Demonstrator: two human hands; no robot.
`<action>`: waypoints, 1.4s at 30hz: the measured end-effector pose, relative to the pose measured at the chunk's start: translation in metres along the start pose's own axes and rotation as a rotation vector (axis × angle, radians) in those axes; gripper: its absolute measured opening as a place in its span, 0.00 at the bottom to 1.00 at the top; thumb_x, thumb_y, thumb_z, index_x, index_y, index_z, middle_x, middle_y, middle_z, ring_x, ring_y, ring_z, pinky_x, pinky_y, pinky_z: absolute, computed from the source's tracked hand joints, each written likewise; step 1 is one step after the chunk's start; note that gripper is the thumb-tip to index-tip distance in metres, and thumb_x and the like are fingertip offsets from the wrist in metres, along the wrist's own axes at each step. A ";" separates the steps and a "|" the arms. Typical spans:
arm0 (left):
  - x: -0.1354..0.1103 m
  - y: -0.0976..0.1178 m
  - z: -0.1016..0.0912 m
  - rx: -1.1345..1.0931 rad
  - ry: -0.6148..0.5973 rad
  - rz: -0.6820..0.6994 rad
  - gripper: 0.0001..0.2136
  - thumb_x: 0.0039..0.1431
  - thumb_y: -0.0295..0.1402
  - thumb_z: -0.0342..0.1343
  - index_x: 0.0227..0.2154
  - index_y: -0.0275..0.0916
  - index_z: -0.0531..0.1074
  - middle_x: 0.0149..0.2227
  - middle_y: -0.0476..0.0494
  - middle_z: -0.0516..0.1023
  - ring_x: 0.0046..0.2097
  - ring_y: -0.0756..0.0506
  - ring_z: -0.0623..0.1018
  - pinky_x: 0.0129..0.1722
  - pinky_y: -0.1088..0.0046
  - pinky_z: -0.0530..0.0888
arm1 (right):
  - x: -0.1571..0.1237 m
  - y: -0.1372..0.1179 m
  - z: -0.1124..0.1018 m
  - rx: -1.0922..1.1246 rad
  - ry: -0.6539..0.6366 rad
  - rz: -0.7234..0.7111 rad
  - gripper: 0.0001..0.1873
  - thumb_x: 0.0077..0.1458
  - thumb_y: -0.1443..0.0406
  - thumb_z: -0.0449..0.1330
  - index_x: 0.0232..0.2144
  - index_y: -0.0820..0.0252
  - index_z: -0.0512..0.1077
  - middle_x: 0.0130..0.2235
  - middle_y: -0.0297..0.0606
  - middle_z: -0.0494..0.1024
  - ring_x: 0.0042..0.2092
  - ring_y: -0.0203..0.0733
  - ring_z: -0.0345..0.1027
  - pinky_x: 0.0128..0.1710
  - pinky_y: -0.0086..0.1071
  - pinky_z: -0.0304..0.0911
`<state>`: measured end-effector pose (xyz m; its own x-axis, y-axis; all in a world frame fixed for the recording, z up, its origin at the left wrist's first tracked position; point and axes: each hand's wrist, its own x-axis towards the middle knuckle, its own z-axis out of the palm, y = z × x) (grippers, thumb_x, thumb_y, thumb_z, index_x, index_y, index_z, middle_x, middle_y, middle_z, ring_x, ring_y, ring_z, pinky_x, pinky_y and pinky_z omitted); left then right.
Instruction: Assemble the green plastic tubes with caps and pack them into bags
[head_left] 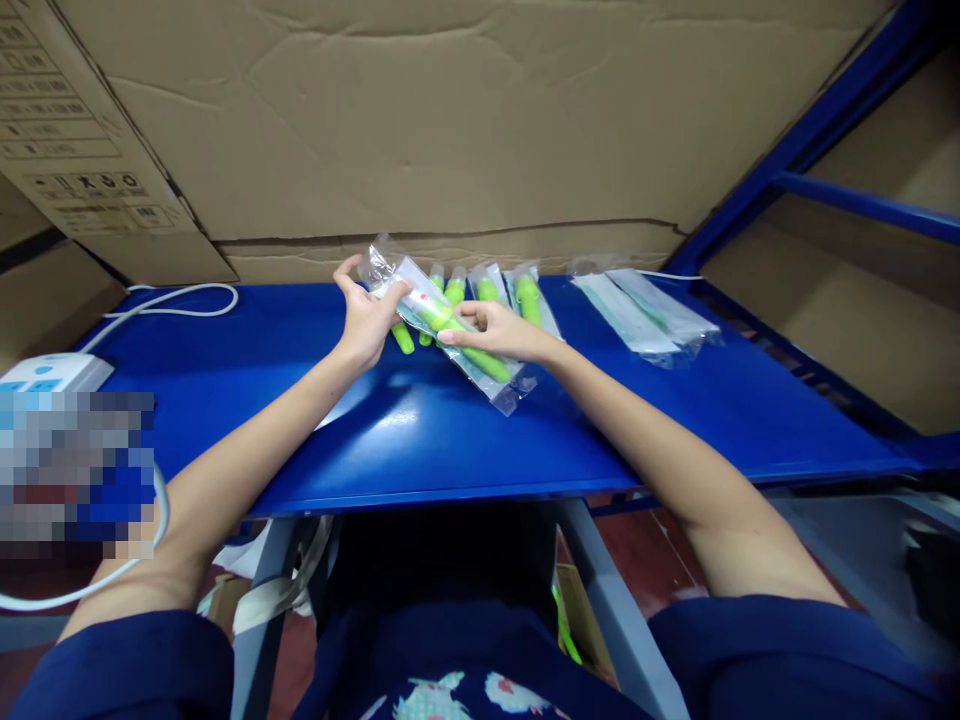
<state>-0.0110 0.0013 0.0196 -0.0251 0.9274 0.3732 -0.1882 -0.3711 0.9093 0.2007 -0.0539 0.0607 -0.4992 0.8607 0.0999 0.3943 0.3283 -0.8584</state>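
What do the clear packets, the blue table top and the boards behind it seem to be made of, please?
Packets, held by the left hand and right hand: thin clear plastic film, crinkled and glinting. Table top: probably painted metal, smooth with glossy reflections. Boards: matte brown cardboard, creased.

blue table [420, 440] | cardboard wall [450, 110] behind | blue rack [847, 200] right

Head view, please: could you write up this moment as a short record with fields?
surface: blue table
left hand: grips the upper end of a clear packet holding a green item
right hand: fingers rest on the same packet
behind: more green packets in a row
right side: pile of clear bags
left side: white power strip
backdrop: cardboard boxes
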 end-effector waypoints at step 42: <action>-0.006 0.033 -0.013 0.212 -0.334 0.116 0.35 0.56 0.63 0.59 0.52 0.36 0.80 0.53 0.33 0.83 0.51 0.39 0.84 0.46 0.67 0.83 | 0.001 0.010 0.006 0.220 -0.077 0.026 0.31 0.55 0.39 0.66 0.43 0.59 0.72 0.28 0.34 0.68 0.30 0.38 0.64 0.25 0.30 0.61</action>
<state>-0.0297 -0.0162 0.0452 0.2921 0.8256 0.4827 0.0042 -0.5058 0.8626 0.1993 -0.0525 0.0495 -0.5517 0.8328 0.0454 0.2344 0.2070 -0.9499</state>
